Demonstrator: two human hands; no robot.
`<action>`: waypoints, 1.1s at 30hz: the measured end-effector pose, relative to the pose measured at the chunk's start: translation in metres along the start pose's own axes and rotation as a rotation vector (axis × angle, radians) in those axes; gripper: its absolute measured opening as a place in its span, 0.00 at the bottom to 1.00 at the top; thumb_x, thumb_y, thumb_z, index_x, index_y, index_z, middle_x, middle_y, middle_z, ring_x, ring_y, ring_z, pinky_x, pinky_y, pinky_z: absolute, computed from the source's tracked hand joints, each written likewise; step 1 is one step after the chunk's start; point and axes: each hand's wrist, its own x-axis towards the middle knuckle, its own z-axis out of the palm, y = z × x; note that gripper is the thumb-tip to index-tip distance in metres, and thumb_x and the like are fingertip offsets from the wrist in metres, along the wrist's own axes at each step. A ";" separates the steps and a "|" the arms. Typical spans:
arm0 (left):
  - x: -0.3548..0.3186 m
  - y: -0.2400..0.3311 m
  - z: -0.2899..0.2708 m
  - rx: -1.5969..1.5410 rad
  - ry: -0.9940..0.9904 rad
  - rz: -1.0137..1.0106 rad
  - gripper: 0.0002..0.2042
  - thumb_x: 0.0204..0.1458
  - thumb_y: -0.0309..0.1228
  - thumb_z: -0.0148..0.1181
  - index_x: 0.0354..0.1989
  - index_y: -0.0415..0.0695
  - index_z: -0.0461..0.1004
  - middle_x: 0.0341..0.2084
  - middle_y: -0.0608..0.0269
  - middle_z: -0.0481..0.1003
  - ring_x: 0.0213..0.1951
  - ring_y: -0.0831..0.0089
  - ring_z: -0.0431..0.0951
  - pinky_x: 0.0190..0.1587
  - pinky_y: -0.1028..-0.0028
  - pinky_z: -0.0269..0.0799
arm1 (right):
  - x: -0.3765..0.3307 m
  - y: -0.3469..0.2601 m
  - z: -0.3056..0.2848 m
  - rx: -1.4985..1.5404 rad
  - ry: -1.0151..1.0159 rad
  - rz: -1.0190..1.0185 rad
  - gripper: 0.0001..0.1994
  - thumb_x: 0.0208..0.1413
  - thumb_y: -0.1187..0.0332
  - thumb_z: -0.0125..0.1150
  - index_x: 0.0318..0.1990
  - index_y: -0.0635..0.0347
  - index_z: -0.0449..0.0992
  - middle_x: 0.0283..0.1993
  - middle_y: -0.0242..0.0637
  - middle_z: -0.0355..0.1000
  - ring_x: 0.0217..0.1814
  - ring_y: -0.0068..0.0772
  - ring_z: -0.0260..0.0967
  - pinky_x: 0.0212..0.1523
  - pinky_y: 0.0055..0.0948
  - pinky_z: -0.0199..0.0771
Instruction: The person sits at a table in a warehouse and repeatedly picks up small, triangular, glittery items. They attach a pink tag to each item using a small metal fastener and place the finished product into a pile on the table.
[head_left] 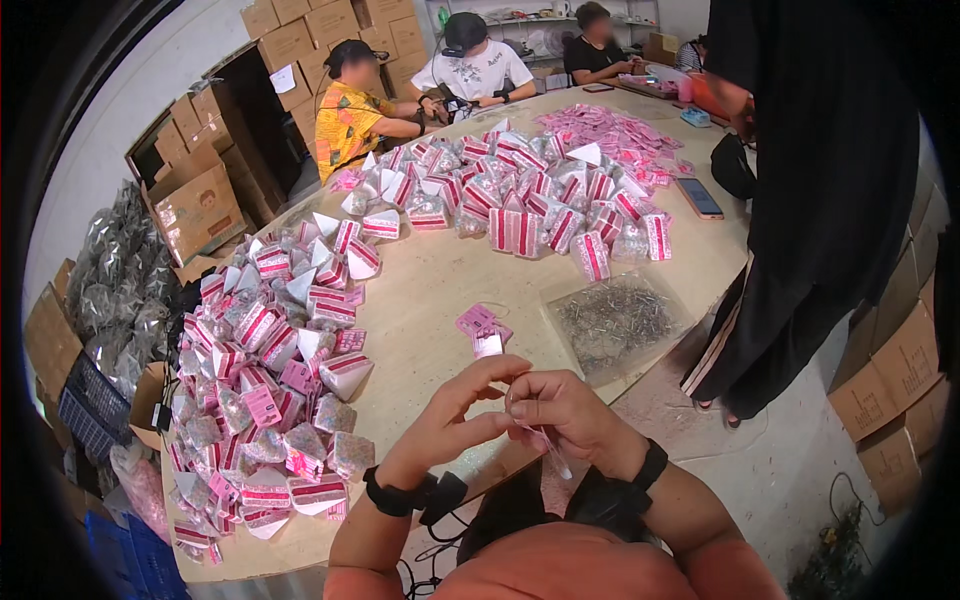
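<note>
The right hand [568, 408] pinches a pink-and-clear piece [538, 437] at the tabletop's [425, 310] near edge; the left hand [462, 408] curves close by, its grip unclear. Fine two-handed handling appears underway, calling next for steady fingertips.

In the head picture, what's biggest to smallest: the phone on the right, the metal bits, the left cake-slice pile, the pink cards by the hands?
Left cake-slice pile
Patch of metal bits
Pink cards and phone: too alike to rank, and the cards are nearer the camera
</note>
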 end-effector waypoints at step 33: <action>-0.010 -0.039 0.012 -0.143 0.231 -0.239 0.11 0.58 0.31 0.52 0.24 0.42 0.67 0.17 0.75 0.61 0.21 0.86 0.58 0.23 0.83 0.53 | -0.003 0.013 0.011 -1.092 0.294 -0.562 0.08 0.51 0.73 0.58 0.38 0.62 0.70 0.27 0.42 0.67 0.27 0.37 0.67 0.28 0.31 0.67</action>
